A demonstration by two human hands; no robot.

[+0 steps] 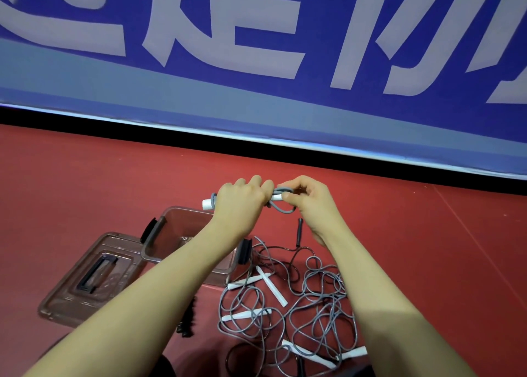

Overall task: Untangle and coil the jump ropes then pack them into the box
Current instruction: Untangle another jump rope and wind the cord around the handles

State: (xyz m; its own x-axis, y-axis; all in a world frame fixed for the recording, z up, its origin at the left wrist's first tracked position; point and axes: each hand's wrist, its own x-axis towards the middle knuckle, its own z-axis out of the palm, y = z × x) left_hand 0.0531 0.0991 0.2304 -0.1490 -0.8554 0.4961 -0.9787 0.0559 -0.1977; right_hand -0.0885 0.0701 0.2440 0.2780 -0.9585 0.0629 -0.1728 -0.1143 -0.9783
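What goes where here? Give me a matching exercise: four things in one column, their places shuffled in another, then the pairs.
Things:
1. coiled rope
2. lid
3. box
4. tangled ropes

Places:
A. on the floor, right of the box
B. held up between left hand and right hand
C. flat on the floor, farthest left
D. under the left forearm, open

Pairs: 1-B, 2-C, 3-D, 4-A

The floor (114,177) is showing dark red. Beyond the box (176,234), which is looking clear with a smoky tint and black latches (150,229), a banner (256,97) is showing deep blue with large pale grey-white lettering. Left of the box, its lid (71,294) is appearing clear too. Right of the box, the ropes (313,314) are lying grey with white handles (275,289).
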